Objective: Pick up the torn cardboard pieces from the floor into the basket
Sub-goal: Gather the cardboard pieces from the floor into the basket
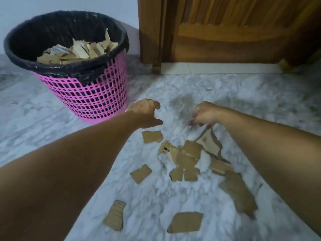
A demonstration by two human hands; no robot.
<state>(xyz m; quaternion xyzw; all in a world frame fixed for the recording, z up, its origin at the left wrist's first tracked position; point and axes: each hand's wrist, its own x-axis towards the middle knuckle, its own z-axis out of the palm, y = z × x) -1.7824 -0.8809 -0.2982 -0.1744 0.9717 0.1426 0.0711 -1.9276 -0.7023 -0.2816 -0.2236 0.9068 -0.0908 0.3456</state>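
A pink mesh basket (97,100) with a black liner stands at the upper left, partly filled with torn cardboard (78,51). Several brown cardboard pieces lie scattered on the marble floor, among them a small one (152,136), a heap (186,157) and a flat piece (185,222) near the bottom. My left hand (147,113) hovers beside the basket's base, fingers loosely curved, holding nothing. My right hand (205,113) pinches the top edge of a large torn piece (209,140), which tilts up from the heap.
A wooden door (234,30) and its frame stand at the back right, with a pale threshold strip (217,68) beneath. The grey-white marble floor (43,119) spreads all around the basket and pieces.
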